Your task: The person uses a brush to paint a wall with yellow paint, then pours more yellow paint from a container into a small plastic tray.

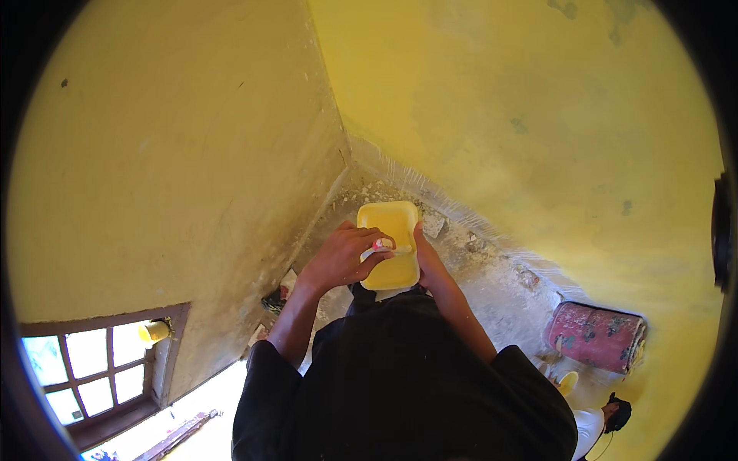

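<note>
Yellow tray (390,220): right hand (429,263) grips its right edge; left hand (344,255) grasps a white-and-pink object (383,244) over it, kind unclear.

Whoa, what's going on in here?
Someone's right hand is holding a yellow tray by its right edge. The left hand is at the tray too, its fingers around a small pink-and-white thing; I can't tell what it is. This is near a corner, beside a yellow wall, with a red container off to the right.
</note>
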A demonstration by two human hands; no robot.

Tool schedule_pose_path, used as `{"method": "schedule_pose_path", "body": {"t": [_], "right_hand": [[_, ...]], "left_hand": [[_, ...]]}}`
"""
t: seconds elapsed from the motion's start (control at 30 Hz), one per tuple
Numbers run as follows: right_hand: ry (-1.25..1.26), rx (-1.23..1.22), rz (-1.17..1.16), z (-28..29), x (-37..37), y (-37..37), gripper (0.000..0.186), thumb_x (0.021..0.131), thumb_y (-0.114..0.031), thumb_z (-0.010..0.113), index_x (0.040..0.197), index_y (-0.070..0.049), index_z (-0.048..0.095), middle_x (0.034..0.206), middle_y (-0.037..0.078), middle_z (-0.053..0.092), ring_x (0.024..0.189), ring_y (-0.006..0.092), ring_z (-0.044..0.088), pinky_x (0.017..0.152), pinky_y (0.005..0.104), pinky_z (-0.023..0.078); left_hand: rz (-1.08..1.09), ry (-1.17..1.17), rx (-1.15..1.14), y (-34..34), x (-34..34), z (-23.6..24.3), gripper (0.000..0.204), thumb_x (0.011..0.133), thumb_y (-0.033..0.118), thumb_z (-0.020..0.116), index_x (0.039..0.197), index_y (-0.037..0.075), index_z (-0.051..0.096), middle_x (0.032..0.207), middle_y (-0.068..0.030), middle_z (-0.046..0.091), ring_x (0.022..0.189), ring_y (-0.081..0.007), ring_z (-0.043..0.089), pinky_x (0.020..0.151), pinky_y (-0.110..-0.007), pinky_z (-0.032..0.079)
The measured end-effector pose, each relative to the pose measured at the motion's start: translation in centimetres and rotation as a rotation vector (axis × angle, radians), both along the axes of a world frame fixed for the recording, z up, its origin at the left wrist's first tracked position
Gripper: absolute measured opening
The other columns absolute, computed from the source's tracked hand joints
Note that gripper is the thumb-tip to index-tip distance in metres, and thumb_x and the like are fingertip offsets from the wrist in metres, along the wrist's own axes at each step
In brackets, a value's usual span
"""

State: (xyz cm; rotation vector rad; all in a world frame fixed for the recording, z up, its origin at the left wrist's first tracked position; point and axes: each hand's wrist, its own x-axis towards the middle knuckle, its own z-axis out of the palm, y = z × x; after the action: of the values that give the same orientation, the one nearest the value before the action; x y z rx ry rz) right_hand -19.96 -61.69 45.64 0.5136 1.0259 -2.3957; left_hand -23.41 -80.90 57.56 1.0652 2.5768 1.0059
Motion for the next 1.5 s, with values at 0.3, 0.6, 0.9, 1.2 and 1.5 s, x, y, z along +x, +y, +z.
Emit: {"method": "schedule_pose_path", "body": {"t": [0.3, 0.6, 0.9, 1.2, 1.5], "right_hand": [[-0.040, 0.009, -0.018, -1.6, -0.2, 0.2, 0.073, 0.097, -0.064, 0.028, 0.141, -0.008, 0.042, 0.130, 0.012, 0.058, 0.116, 0.0245, 0.060, 0.095, 0.0386, 0.051], [-0.035, 0.017, -0.053, -2.9, 0.3, -0.2, 0.073, 0.097, -0.065, 0.029, 0.141, -0.008, 0.042, 0.130, 0.014, 0.058, 0.114, 0.0256, 0.060, 0.096, 0.0396, 0.050], [-0.016, -0.046, -0.022, -2.9, 0.6, -0.2, 0.069, 0.099, -0.061, 0.030, 0.143, -0.008, 0.038, 0.132, 0.014, 0.055, 0.117, 0.0247, 0.057, 0.096, 0.0395, 0.049], [0.008, -0.125, -0.032, -1.9, 1.1, -0.7, 0.064, 0.102, -0.057, 0.030, 0.143, -0.008, 0.036, 0.135, 0.013, 0.052, 0.120, 0.0238, 0.055, 0.098, 0.0386, 0.049], [0.093, -0.178, -0.067, -2.7, 1.3, -1.2, 0.064, 0.101, -0.056, 0.032, 0.143, -0.008, 0.036, 0.133, 0.011, 0.052, 0.118, 0.0229, 0.056, 0.097, 0.0395, 0.049]], "left_hand": [[0.055, -0.035, 0.034, -0.3, 0.4, -1.5, 0.016, 0.087, 0.024, 0.069, 0.099, 0.014, 0.070, 0.095, -0.0038, 0.070, 0.081, -0.0261, 0.061, 0.083, -0.036, 0.044], [0.106, -0.183, -0.015, -0.4, 0.7, -2.2, 0.019, 0.091, 0.030, 0.066, 0.103, 0.016, 0.070, 0.099, -0.0073, 0.069, 0.097, -0.0306, 0.059, 0.090, -0.040, 0.044], [0.073, -0.201, 0.070, -1.0, 0.2, -3.2, 0.022, 0.090, 0.031, 0.067, 0.104, 0.015, 0.071, 0.098, -0.0089, 0.068, 0.094, -0.0318, 0.056, 0.087, -0.040, 0.044], [0.081, -0.213, 0.066, -1.9, -0.4, -2.0, 0.022, 0.090, 0.032, 0.068, 0.105, 0.016, 0.072, 0.097, -0.0097, 0.068, 0.095, -0.0323, 0.056, 0.086, -0.041, 0.044], [-0.085, -0.279, -0.005, -1.3, -1.2, 0.3, 0.021, 0.090, 0.028, 0.067, 0.106, 0.014, 0.071, 0.100, -0.0109, 0.068, 0.096, -0.0301, 0.060, 0.087, -0.041, 0.045]]}}
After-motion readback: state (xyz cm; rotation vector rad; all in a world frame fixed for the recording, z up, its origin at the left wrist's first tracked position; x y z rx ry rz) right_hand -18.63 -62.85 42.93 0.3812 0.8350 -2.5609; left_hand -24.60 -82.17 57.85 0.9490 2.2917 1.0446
